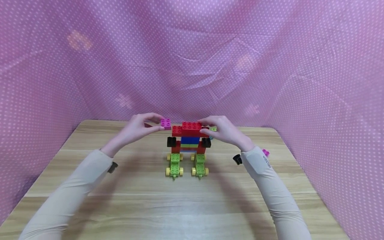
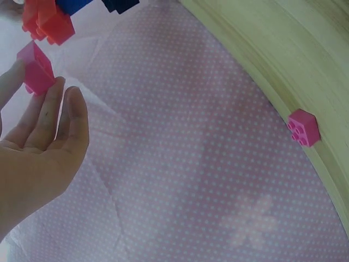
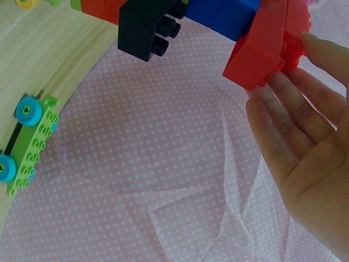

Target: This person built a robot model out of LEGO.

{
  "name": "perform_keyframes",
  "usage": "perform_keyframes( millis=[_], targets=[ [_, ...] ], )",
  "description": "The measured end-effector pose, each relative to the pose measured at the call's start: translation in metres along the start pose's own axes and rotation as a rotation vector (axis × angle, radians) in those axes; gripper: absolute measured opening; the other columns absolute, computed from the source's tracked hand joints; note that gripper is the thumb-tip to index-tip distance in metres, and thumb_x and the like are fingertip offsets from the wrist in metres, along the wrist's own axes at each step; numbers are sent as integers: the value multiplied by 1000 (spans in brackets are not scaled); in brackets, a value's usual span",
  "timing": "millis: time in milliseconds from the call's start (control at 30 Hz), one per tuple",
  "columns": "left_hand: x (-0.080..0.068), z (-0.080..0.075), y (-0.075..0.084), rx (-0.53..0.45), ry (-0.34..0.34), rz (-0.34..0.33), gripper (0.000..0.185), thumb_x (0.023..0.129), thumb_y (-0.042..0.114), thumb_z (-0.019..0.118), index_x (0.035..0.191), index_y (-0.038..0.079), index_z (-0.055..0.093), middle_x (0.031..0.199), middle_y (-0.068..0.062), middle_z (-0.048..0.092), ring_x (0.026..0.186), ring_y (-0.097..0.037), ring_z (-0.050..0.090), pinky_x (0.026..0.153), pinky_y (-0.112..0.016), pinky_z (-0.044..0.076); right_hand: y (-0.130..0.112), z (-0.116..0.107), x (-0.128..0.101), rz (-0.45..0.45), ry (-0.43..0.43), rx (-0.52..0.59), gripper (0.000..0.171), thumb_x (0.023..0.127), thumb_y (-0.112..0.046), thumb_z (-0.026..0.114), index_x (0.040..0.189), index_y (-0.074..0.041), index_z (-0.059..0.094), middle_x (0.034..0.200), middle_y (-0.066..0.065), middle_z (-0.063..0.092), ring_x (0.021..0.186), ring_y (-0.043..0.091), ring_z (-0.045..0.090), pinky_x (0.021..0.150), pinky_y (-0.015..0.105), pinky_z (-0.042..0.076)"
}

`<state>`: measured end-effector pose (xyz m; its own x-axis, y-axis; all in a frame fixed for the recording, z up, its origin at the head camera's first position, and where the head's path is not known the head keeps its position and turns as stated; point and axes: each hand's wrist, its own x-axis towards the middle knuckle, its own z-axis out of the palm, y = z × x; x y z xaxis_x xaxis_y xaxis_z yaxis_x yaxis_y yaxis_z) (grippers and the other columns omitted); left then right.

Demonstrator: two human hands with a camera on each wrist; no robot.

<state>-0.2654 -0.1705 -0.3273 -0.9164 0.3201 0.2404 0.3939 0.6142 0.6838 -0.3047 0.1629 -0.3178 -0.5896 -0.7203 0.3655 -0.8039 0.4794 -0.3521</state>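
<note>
Left hand (image 1: 141,128) is up at the top of the brick model (image 1: 188,146), fingers (image 2: 52,109) pinching a small pink brick (image 1: 166,123) right at the left end of the model's red top bricks (image 1: 189,129). From the left wrist view the pink brick sits between thumb and fingertips, just beside the red bricks, though whether it touches them I cannot tell.

Right hand (image 1: 223,130) is on the other side, fingers (image 3: 297,117) loosely extended and a little apart, pressing against the right end of the red top bricks. The right wrist view shows the fingertips flat against the red edge, not wrapped around it.

The model stands upright in the middle of the wooden surface (image 1: 90,186): two green wheeled bases (image 1: 187,165) with yellow wheels at the bottom, red and blue bricks above, a black brick (image 1: 171,142) sticking out on each side, and the red bricks on top.

Farther back to the right, just behind the right hand, lies a green wheeled plate (image 3: 30,144) with turquoise wheels. Another pink brick (image 2: 303,127) lies at the right edge of the surface, near the right sleeve (image 1: 270,180). Pink dotted cloth (image 1: 192,60) hangs all around the far side and both flanks.
</note>
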Motion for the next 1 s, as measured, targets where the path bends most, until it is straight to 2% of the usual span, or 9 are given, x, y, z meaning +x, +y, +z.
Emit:
perform_keyframes(
  millis=[500,1000],
  targets=[
    [5,11,0,-23,-11,-1,43,91,39,71,126,13,65,118,-10,70,110,-24,64,93,-44,57,1,0,-1,5,-5,5,38,93,-22,70,126,-4,66,120,11,72,105,23,70,92,39,59],
    [8,15,0,-35,-35,49,41,91,31,72,128,14,65,119,-8,70,109,-23,65,93,-43,59,1,0,0,18,-11,6,39,92,-22,71,127,-5,66,120,10,72,105,22,70,93,38,59]
  ],
)
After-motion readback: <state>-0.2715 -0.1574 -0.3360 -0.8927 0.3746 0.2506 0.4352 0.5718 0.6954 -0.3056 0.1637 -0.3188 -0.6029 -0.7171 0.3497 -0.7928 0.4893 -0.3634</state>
